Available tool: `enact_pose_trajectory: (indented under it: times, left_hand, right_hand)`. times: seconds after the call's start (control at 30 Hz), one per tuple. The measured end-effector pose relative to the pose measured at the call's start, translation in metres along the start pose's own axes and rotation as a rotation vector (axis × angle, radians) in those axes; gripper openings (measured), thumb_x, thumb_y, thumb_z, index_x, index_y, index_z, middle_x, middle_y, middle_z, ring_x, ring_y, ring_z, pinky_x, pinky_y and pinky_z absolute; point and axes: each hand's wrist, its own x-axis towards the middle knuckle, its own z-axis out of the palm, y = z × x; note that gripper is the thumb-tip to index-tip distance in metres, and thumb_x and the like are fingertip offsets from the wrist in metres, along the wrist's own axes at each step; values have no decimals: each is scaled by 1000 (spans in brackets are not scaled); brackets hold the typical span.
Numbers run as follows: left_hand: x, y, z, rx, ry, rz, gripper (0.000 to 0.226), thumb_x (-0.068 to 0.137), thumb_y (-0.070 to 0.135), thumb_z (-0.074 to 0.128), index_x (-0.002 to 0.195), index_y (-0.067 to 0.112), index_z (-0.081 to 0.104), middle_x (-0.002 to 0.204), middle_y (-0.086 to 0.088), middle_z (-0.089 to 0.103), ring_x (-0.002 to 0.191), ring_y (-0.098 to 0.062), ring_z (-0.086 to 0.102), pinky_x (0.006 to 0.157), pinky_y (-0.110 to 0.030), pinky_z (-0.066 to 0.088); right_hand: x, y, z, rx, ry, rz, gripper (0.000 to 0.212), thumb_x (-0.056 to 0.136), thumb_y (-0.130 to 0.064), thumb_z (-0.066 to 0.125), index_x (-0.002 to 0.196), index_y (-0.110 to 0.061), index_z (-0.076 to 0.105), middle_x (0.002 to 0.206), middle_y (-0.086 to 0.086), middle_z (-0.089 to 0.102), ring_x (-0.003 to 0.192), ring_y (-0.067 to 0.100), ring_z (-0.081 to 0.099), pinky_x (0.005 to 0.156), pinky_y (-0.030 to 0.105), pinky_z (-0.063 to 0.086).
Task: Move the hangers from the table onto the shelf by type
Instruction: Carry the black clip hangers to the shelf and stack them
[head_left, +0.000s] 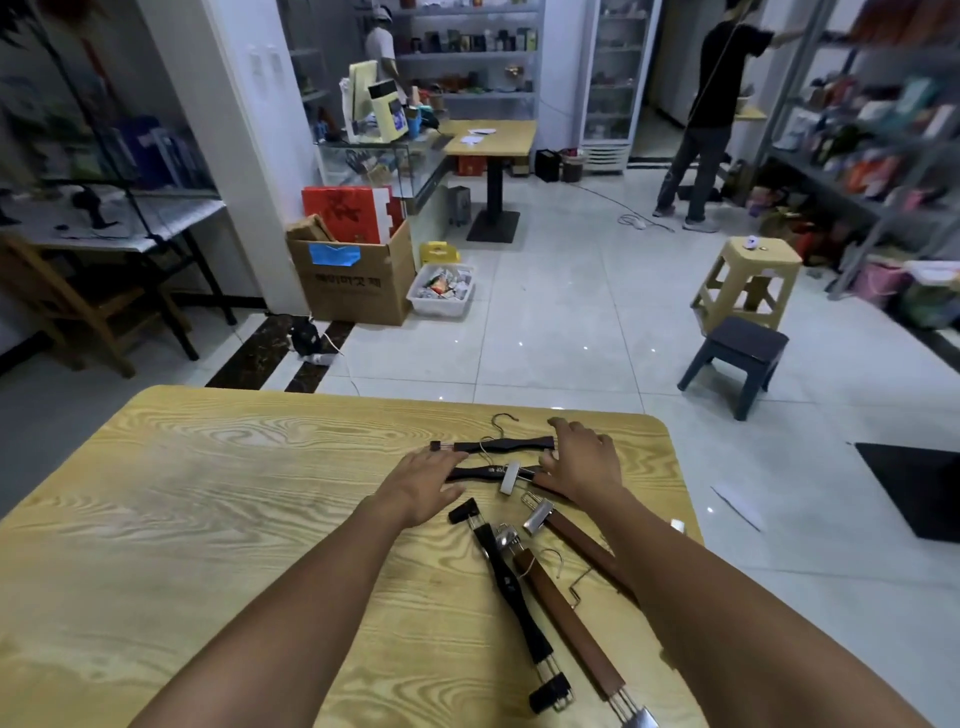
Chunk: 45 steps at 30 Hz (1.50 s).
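Hangers closest to the person: one long black hanger (511, 587) and one brown hanger (569, 621) are lying slanted, side by side, on the table (208, 519). A second brown hanger (576, 538) is lying just beside them and is going partly under the right forearm.
Left hand (423, 480): it is lying flat with straight fingers. The tips are touching the left end of the nearer crosswise hanger, and it is not closing around anything.
Right hand (584, 462): it is resting at the right ends of both crosswise hangers, fingers spread and relaxed. I am seeing no grasp.
Crosswise pair: the nearer crosswise hanger (488, 473) and the farther crosswise hanger (501, 445), both black, are lying almost parallel and near each other, between the two hands.
Progress: all five hangers in view are still sitting on the table, so the task looks to be at its beginning. The hands seem to be gathering the black pair as one type. The third black one and the two brown ones are still waiting.
Floor beyond: a dark stool (737, 358) and a beige stool (748, 280) are standing on the right, and a cardboard box (353, 280) on the left.
Shelf (883, 171): it is standing far right, full of goods. I am seeing no hanger on it.
Far right: a person in dark clothes (719, 104) is standing at that shelf.
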Motion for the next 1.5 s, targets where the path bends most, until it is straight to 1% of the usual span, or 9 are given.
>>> enact_pose_trajectory:
  times: [0.27,0.47,0.67,0.87,1.07,1.2,1.33,1.4,1.5]
  left_hand:
    - [27,12,52,85,-143,207,56,97,38,44,148,26,24,153,2,31,140,-19,26,116,-35,17]
    - [49,5,87,175,-250,346,57,96,39,47,147,25,26,151,2,33,138,-19,30,114,-34,21]
    - [70,3,114,235,-316,481,65,92,42,54,147,20,26,152,-1,30,137,-22,30,114,-34,21]
    - [76,-6,135,367,-260,617,76,80,41,69,143,21,31,140,-7,32,129,-27,34,113,-40,25]
    - [83,0,145,528,-181,731,56,88,34,59,135,11,38,139,-11,37,129,-29,34,109,-42,26]
    - [82,-6,140,362,-290,724,42,94,29,51,131,14,40,132,-6,43,124,-24,37,107,-36,27]
    - [74,-20,126,225,-259,676,28,96,6,40,122,16,41,123,-4,48,116,-22,41,107,-30,25]
    - [69,-27,117,173,-262,611,20,100,18,41,120,14,42,118,-6,48,111,-23,40,98,-28,25]
    - [63,-37,100,219,-280,574,34,99,39,41,122,14,43,116,-5,48,108,-23,39,94,-30,24]
  right_hand:
    - [1,20,35,30,-7,128,54,97,-37,47,145,-19,33,135,7,53,125,24,48,107,41,32]
    - [4,6,63,21,-54,199,52,93,-26,47,142,-16,36,134,10,52,122,27,50,105,41,33]
    - [11,1,91,20,-62,228,52,96,-32,46,144,-18,35,142,8,46,128,27,46,109,41,29]
    - [14,0,113,12,-92,243,51,97,-33,41,145,-17,36,146,7,43,133,25,41,114,40,23]
    - [22,0,117,21,-110,236,51,97,-31,42,146,-19,35,145,6,43,135,23,39,115,40,21]
    - [30,4,111,19,-113,223,52,96,-31,46,146,-21,35,144,4,45,133,23,42,116,40,20]
    - [34,9,100,-12,-95,220,50,95,-29,46,144,-21,36,142,4,46,131,23,43,113,40,22]
    - [35,7,93,-28,-92,207,49,96,-29,44,144,-21,36,143,4,46,130,23,43,113,39,23]
    - [38,3,83,-39,-73,183,46,99,-32,40,144,-20,36,143,5,45,132,23,42,113,39,22]
